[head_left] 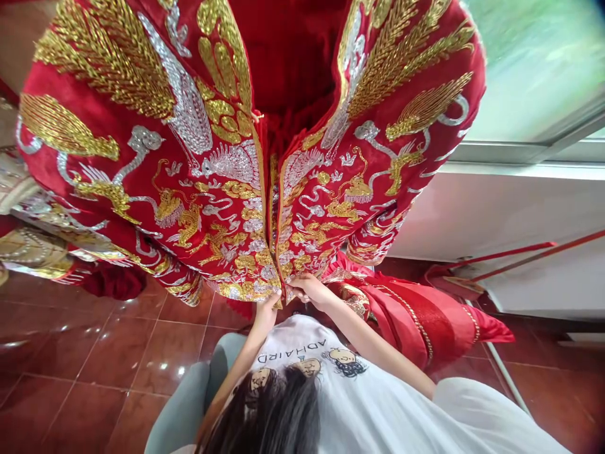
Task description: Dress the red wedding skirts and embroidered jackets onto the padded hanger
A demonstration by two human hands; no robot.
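Note:
A red jacket (203, 208), thickly embroidered in gold and silver with birds and dragons, hangs upright before me. Its two front edges stand apart at the top and come close together at the bottom. Down at the hem, my left hand (268, 302) grips the corner of the left front edge, thumb on the outside. Beside it, my right hand (309, 290) has its fingers closed at the lower corner of the right front edge. Whatever small fastening may lie between the fingertips is hidden.
Red and gold garments (401, 309) lie low on the right. More embroidered clothing (42, 246) hangs at the left. Red-handled tools (510, 252) lean by the white wall under a window (529, 69). The floor is glossy red tile (113, 353).

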